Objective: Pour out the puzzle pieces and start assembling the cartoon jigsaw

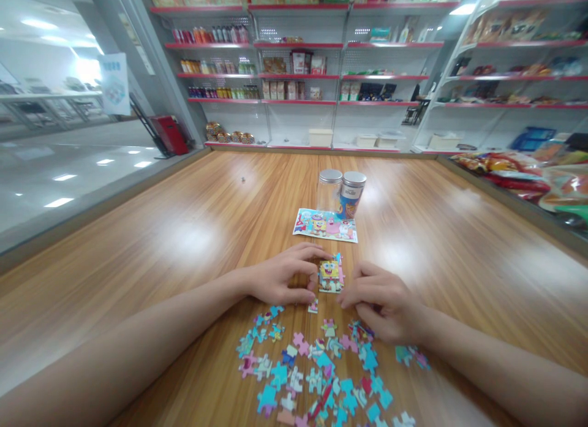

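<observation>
A small joined cluster of puzzle pieces [329, 275], showing a yellow cartoon figure, lies on the wooden table [193, 231]. My left hand [280, 277] rests at its left side, fingers curled, thumb and fingertips touching the cluster's edge. My right hand [381, 301] sits at its right, fingers bent and pressed toward the cluster. One loose piece [313, 306] lies just below the cluster. Several loose blue, pink and white pieces [316, 372] are scattered in front of me.
A printed reference picture [325, 225] lies beyond the cluster. Behind it stand a clear jar [329, 191] and a blue-labelled jar [351, 194], both with silver lids. Stocked shelves line the back and right; packaged goods [528, 170] sit at the table's right edge.
</observation>
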Tool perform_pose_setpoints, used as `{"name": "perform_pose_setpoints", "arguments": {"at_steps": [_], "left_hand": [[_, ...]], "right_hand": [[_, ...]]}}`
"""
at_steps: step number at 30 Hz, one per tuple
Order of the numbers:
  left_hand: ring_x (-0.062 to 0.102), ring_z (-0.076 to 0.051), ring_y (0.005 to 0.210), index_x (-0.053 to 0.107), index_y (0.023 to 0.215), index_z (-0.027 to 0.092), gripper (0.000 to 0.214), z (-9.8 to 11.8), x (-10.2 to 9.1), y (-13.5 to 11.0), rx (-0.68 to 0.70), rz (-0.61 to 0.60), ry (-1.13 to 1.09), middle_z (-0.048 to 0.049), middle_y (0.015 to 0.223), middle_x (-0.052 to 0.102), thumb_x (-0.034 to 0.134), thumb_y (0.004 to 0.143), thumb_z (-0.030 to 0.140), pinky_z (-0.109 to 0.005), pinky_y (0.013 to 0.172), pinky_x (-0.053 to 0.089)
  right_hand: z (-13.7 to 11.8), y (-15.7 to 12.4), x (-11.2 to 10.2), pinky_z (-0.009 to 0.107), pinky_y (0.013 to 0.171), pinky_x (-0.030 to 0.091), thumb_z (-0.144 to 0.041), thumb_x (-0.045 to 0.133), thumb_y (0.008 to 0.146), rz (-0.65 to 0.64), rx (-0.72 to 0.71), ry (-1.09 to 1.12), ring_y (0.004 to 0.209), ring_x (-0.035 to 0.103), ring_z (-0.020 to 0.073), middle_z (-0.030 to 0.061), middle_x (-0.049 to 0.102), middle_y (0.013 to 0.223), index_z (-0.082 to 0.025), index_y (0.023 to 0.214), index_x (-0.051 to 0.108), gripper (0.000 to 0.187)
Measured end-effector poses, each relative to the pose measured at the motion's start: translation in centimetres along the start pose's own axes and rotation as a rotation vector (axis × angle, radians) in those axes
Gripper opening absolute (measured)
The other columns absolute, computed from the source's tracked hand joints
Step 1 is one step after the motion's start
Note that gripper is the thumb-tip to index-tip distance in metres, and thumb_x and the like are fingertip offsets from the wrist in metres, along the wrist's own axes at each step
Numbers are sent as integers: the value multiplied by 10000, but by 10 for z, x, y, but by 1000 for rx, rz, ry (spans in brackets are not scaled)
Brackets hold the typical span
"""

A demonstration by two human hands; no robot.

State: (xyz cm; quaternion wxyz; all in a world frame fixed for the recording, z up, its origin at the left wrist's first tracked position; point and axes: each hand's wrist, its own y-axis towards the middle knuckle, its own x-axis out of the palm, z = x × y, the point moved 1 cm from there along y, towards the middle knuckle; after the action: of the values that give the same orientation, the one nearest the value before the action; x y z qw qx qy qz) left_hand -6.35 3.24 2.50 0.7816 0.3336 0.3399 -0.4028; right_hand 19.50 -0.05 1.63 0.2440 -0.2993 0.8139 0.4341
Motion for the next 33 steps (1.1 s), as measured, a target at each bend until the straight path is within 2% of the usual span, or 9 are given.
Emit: {"name": "perform_pose_setpoints", "arguments": {"at_steps": [5, 8, 13, 18, 22, 25, 29, 33], "left_hand": [[412, -294, 1408, 711, 1120, 232, 239, -2, 2, 0, 2, 7, 44, -122, 1491, 464, 682, 905, 331, -503, 1187, 336], [407, -303, 1411, 708, 1156, 245, 277, -2, 3, 0, 5, 17, 57, -116, 1499, 458, 690, 899, 345, -509, 1188, 339], [404, -326, 1408, 702, 1165, 252, 369, -1, 3, -1, 21, 36, 55, -118, 1497, 461, 753, 843, 424, -533, 1184, 343], [397, -333, 1412, 683, 1231, 276, 423, -1, 2, -1, 15, 23, 67, -110, 1517, 440, 740, 848, 445, -540, 1186, 347], [328, -358, 1451, 603, 1368, 318, 555, -1, 2, -1, 28, -3, 125, -95, 1583, 364, 728, 850, 472, -581, 1202, 310], [293, -375, 1466, 616, 1358, 316, 540, 0, 2, -1, 21, -10, 148, -84, 1595, 355, 720, 853, 476, -598, 1201, 306], [337, -355, 1438, 646, 1311, 293, 472, 0, 3, 0, 17, 3, 138, -94, 1547, 423, 700, 874, 460, -574, 1200, 316], [394, -337, 1390, 667, 1265, 278, 424, 1, 3, 0, 30, 26, 124, -107, 1487, 478, 704, 874, 438, -547, 1182, 345]], "right_hand": [[4, -2, -1, 307, 654, 437, 7, 538, 815, 14, 157, -53, 759, 547, 184, 35, 701, 784, -199, 919, 722, 296], [4, -1, -1, 298, 652, 446, -1, 541, 816, -2, 211, -59, 766, 561, 183, 41, 684, 779, -195, 902, 731, 286], [5, 0, -1, 295, 656, 451, -2, 536, 814, -4, 216, -62, 768, 567, 182, 41, 680, 780, -196, 901, 733, 290], [3, -1, -1, 304, 650, 445, -6, 534, 816, 1, 179, -70, 756, 561, 187, 38, 671, 753, -196, 883, 723, 276], [5, -4, -3, 306, 641, 454, -39, 556, 834, 115, 210, -122, 749, 562, 186, 48, 647, 751, -187, 848, 716, 219], [8, -5, -3, 298, 625, 451, -46, 561, 835, 148, 253, -170, 740, 562, 183, 49, 630, 741, -187, 846, 722, 214], [7, -3, -2, 299, 628, 432, -32, 540, 830, 46, 219, -152, 741, 548, 181, 37, 648, 726, -190, 860, 716, 238], [5, -1, -1, 313, 653, 428, -23, 530, 828, 26, 171, -141, 762, 536, 187, 36, 676, 746, -188, 863, 704, 242]]}}
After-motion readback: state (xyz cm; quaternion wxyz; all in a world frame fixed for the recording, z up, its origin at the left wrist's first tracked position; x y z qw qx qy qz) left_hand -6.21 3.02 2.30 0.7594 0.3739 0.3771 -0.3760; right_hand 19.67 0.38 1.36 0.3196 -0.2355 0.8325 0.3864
